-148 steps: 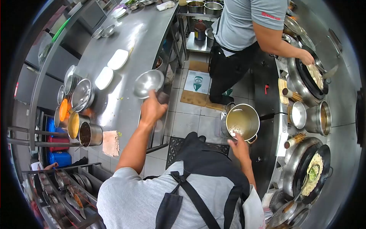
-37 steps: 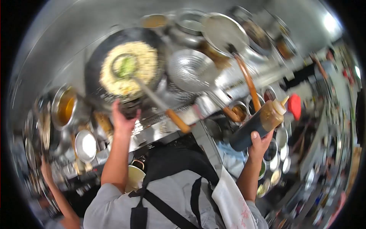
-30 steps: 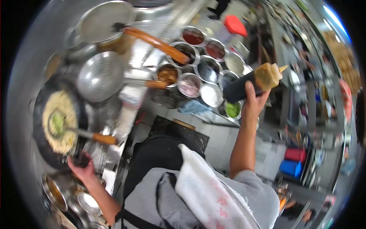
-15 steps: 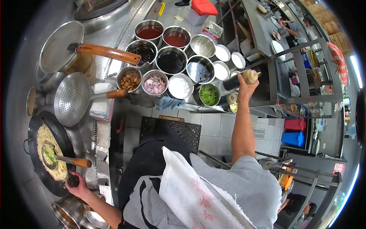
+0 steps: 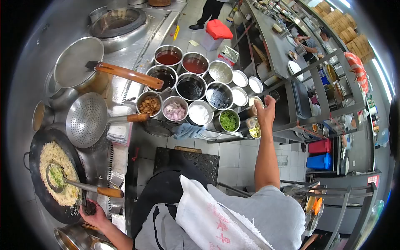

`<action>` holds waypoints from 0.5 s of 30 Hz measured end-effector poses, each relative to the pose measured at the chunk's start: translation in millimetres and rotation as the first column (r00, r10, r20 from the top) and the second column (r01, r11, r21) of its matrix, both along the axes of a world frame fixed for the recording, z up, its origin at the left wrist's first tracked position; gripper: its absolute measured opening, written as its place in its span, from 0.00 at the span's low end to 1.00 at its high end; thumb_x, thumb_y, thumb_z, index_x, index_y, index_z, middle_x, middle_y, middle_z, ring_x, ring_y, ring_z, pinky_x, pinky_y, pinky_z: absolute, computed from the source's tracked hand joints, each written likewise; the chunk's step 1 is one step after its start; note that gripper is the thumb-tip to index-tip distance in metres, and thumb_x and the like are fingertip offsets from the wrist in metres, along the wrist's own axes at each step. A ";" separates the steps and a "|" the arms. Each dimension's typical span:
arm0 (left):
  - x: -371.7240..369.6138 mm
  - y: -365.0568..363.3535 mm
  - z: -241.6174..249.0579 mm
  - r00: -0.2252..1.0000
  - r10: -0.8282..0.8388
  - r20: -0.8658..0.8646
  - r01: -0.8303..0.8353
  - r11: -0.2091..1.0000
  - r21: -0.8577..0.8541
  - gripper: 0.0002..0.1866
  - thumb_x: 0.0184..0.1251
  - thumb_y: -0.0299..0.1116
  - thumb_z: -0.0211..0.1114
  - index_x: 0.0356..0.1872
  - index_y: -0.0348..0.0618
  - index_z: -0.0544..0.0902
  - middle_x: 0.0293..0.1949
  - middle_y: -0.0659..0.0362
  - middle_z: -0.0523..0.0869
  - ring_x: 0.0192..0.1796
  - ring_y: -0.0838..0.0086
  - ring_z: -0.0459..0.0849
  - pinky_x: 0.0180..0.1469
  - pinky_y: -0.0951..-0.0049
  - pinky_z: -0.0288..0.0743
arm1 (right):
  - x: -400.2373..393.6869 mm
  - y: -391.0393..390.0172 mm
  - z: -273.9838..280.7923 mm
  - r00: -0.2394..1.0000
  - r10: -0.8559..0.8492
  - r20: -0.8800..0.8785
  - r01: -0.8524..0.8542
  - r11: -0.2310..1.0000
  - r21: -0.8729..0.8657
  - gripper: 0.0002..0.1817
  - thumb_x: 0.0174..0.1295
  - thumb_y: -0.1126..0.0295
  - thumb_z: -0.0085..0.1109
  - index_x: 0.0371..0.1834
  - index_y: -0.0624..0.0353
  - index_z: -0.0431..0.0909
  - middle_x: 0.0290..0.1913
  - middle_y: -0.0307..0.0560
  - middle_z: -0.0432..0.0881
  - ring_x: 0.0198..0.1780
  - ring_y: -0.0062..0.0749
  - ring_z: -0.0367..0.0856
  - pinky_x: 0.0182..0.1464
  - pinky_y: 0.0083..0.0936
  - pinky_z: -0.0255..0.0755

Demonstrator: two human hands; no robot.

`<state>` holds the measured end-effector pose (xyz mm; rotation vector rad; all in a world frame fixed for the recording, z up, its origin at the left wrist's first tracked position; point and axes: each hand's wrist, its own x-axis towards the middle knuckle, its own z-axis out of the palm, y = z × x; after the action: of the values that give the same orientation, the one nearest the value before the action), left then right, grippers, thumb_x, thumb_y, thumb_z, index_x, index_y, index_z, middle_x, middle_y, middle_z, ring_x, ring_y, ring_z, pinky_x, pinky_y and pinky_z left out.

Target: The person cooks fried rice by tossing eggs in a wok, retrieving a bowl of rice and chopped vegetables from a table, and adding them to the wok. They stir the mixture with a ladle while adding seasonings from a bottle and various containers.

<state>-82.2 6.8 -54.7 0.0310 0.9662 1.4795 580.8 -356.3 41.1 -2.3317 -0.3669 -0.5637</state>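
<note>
My left hand (image 5: 95, 216) is closed around the dark wrapped handle (image 5: 88, 207) of a black wok (image 5: 35, 146) at the lower left. Fried rice (image 5: 58, 155) fills the wok. A ladle with a wooden handle (image 5: 110, 191) rests across its rim, its bowl holding chopped greens (image 5: 56, 174). At the right end of the seasoning pots, my right hand (image 5: 266, 113) is held with thumb and fingers apart, and nothing shows in it. Beside it stand squeeze bottles (image 5: 251, 122), partly hidden, and a pot of shredded greens (image 5: 228, 121).
Steel pots of sauces (image 5: 191, 87), sliced shallots (image 5: 174, 111) and brown fried pieces (image 5: 149, 106) stand ahead. A perforated strainer (image 5: 86, 120) and a long wooden-handled tool (image 5: 129, 76) lie to the left. A steel rack (image 5: 308, 121) borders the right. Other people are farther back.
My right hand has let go of the dark sauce bottle it held raised and is now lower, by the rack. The view has tilted up slightly. My left hand keeps its grip.
</note>
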 end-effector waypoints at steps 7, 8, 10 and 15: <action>25.0 -16.7 17.2 0.954 -0.209 0.216 0.200 0.978 0.062 0.23 0.57 0.34 0.61 0.51 0.27 0.73 0.52 0.40 0.80 0.55 0.48 0.79 0.63 0.50 0.70 | -144.4 143.8 17.5 0.492 0.682 -0.542 -0.758 0.641 0.118 0.20 0.60 0.66 0.66 0.53 0.57 0.74 0.36 0.45 0.84 0.33 0.26 0.80 0.37 0.26 0.74; 29.3 -16.8 18.8 0.964 -0.100 0.247 0.100 0.995 0.014 0.25 0.57 0.32 0.61 0.55 0.28 0.72 0.55 0.39 0.79 0.59 0.45 0.77 0.67 0.45 0.64 | -157.9 155.4 -18.2 0.365 0.700 -0.614 -0.843 0.528 0.100 0.22 0.58 0.62 0.67 0.53 0.56 0.74 0.36 0.47 0.84 0.34 0.32 0.82 0.39 0.29 0.75; 49.5 -21.1 38.5 0.978 0.017 0.210 -0.012 1.000 -0.025 0.19 0.57 0.31 0.61 0.49 0.33 0.75 0.50 0.41 0.81 0.58 0.48 0.77 0.66 0.45 0.65 | -185.0 185.0 -71.2 0.116 0.566 -0.816 -0.945 0.317 0.086 0.23 0.58 0.59 0.68 0.52 0.59 0.75 0.36 0.47 0.85 0.38 0.32 0.82 0.43 0.28 0.74; 65.3 -31.5 46.5 0.991 0.109 0.077 -0.103 0.992 -0.074 0.11 0.57 0.33 0.63 0.38 0.40 0.79 0.38 0.52 0.86 0.41 0.64 0.84 0.44 0.63 0.79 | -219.5 254.2 -252.3 0.148 0.565 -0.812 -0.989 0.105 -0.108 0.26 0.59 0.52 0.62 0.51 0.61 0.76 0.39 0.57 0.84 0.42 0.42 0.84 0.46 0.35 0.76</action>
<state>-16.8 -24.7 -8.2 -0.1319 0.9650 1.5315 361.3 -102.1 -211.2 -2.1146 -1.7155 1.1274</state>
